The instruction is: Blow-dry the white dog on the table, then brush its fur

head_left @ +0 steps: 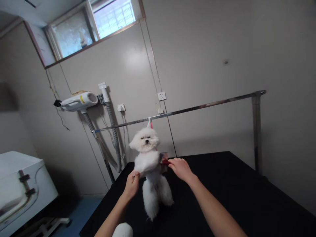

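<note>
A fluffy white dog [148, 163] is upright on the black grooming table [209, 184], facing me. My left hand [131, 185] is closed around the end of the dog's raised foreleg, on the left. My right hand [181, 168] grips the red handle of a grooming brush [164, 158]. The brush head is blurred and lies against the fur at the dog's right-hand side in the picture; whether it touches skin cannot be seen. A loop with a pink-red part [151, 125] runs from behind the dog's head up to the metal bar.
A metal bar [197, 108] crosses behind the dog, held by a post [257, 138] at right. A white dryer [80, 100] with a grey hose [114, 138] hangs on the wall. At left stands a white tub [32, 161]. A white rounded thing [122, 230] shows at the bottom edge.
</note>
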A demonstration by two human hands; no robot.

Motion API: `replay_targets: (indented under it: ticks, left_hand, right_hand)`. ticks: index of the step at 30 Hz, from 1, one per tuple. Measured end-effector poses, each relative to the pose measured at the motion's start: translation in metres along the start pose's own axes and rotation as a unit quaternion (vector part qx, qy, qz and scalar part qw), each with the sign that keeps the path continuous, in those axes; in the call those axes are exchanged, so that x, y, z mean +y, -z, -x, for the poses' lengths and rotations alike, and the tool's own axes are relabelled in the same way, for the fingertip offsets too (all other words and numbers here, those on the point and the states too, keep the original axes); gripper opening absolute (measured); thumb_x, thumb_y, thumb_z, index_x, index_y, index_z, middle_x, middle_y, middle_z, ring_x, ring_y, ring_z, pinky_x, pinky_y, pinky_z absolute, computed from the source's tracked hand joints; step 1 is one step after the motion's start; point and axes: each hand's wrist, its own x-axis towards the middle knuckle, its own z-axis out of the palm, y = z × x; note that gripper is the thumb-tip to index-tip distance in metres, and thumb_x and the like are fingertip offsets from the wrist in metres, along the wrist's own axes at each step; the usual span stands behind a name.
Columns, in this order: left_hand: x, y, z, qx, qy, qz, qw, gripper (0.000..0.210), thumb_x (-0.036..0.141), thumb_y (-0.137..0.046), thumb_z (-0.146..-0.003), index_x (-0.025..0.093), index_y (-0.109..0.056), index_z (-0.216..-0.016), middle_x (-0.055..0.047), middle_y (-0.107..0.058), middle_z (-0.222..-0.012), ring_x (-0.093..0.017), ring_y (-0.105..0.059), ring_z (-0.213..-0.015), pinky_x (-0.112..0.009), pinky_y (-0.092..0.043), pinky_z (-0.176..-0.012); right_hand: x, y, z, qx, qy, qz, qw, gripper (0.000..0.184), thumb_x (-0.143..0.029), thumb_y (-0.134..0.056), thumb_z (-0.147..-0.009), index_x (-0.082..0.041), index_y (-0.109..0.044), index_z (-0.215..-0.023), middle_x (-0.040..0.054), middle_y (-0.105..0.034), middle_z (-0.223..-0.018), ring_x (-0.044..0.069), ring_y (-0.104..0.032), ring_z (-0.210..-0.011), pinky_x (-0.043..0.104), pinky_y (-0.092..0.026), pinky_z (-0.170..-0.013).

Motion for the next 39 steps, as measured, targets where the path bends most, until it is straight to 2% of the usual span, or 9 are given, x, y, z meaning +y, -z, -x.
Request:
replay_targets:
  ticks: [2,6,11,16,21,26,30,35,39]
  left_hand:
    - [-0.002,-0.002,0.001,0.005,0.006,0.001,1.0,0.061,0.063,-0.047,-0.093,0.011,-0.077,-0.102,-0.015,-0.078,-0.098,-0.031,-0.072,-0.098,-0.042,-0.057,-0.091]
    - [-0.008,-0.001,0.006,0.011,0.003,-0.003,1.0,0.061,0.063,-0.046,-0.094,0.011,-0.077,-0.096,-0.014,-0.078,-0.093,-0.029,-0.073,-0.088,-0.041,-0.058,-0.086]
    - [-0.021,0.004,0.021,0.037,0.006,-0.01,0.999,0.065,0.065,-0.043,-0.095,0.01,-0.077,-0.102,-0.016,-0.078,-0.1,-0.031,-0.073,-0.098,-0.042,-0.057,-0.09]
    - [-0.023,-0.002,0.028,0.02,-0.022,-0.017,0.999,0.065,0.065,-0.042,-0.096,0.01,-0.076,-0.107,-0.017,-0.077,-0.105,-0.029,-0.073,-0.096,-0.04,-0.058,-0.087]
    - [-0.022,-0.005,0.029,-0.013,-0.024,-0.015,1.0,0.065,0.064,-0.039,-0.098,0.011,-0.073,-0.116,-0.018,-0.075,-0.112,-0.03,-0.071,-0.106,-0.041,-0.056,-0.094]
    - [-0.027,-0.003,0.029,-0.013,-0.062,-0.034,0.997,0.066,0.066,-0.038,-0.097,0.012,-0.074,-0.109,-0.017,-0.076,-0.106,-0.029,-0.073,-0.097,-0.041,-0.058,-0.087]
    - [-0.034,0.0,0.031,-0.007,-0.093,-0.055,0.994,0.062,0.062,-0.036,-0.1,0.013,-0.072,-0.113,-0.016,-0.076,-0.104,-0.028,-0.073,-0.096,-0.04,-0.058,-0.086]
    - [-0.047,-0.002,0.033,-0.009,-0.161,-0.106,0.981,0.06,0.059,-0.034,-0.101,0.014,-0.072,-0.102,-0.015,-0.074,-0.096,-0.025,-0.072,-0.088,-0.039,-0.059,-0.082]
    - [-0.058,-0.003,0.038,0.005,-0.202,-0.15,0.968,0.059,0.059,-0.033,-0.101,0.014,-0.071,-0.104,-0.017,-0.074,-0.1,-0.026,-0.072,-0.093,-0.04,-0.059,-0.084]
  right_hand:
    - [-0.006,-0.001,0.004,0.011,0.001,0.002,1.0,0.025,-0.03,-0.051,-0.101,-0.024,-0.069,-0.117,0.0071,-0.073,-0.102,0.021,-0.066,-0.097,0.031,-0.038,-0.081]
    - [-0.026,0.001,-0.002,-0.01,0.153,0.005,0.988,0.023,-0.04,-0.055,-0.1,-0.03,-0.07,-0.115,0.0044,-0.073,-0.102,0.022,-0.065,-0.097,0.033,-0.036,-0.083]
    - [-0.002,0.013,-0.007,-0.003,-0.039,0.057,0.998,0.028,-0.032,-0.047,-0.103,-0.025,-0.068,-0.121,0.0088,-0.074,-0.103,0.023,-0.065,-0.097,0.033,-0.034,-0.079]
    - [-0.02,0.006,-0.004,-0.038,0.196,0.016,0.98,0.022,-0.041,-0.055,-0.1,-0.029,-0.069,-0.112,0.0042,-0.073,-0.101,0.021,-0.062,-0.097,0.033,-0.032,-0.083]
    - [-0.023,0.006,-0.012,-0.021,0.077,0.029,0.996,0.024,-0.034,-0.052,-0.102,-0.026,-0.069,-0.116,0.0068,-0.073,-0.101,0.021,-0.062,-0.095,0.033,-0.031,-0.082]
    - [-0.024,0.011,-0.006,-0.048,0.187,0.023,0.981,0.022,-0.039,-0.055,-0.101,-0.028,-0.07,-0.112,0.005,-0.073,-0.1,0.021,-0.062,-0.094,0.033,-0.031,-0.082]
    - [-0.014,0.023,-0.006,-0.004,0.012,0.062,0.998,0.024,-0.032,-0.05,-0.103,-0.024,-0.069,-0.116,0.0087,-0.073,-0.1,0.022,-0.064,-0.092,0.033,-0.03,-0.078]
    - [-0.024,0.022,0.0,-0.056,0.183,0.031,0.981,0.021,-0.04,-0.056,-0.1,-0.027,-0.071,-0.109,0.0052,-0.073,-0.098,0.022,-0.063,-0.093,0.033,-0.03,-0.08]
    - [-0.031,0.02,0.004,-0.029,0.102,0.039,0.994,0.022,-0.035,-0.054,-0.101,-0.024,-0.071,-0.108,0.0069,-0.073,-0.098,0.021,-0.063,-0.093,0.034,-0.03,-0.079]
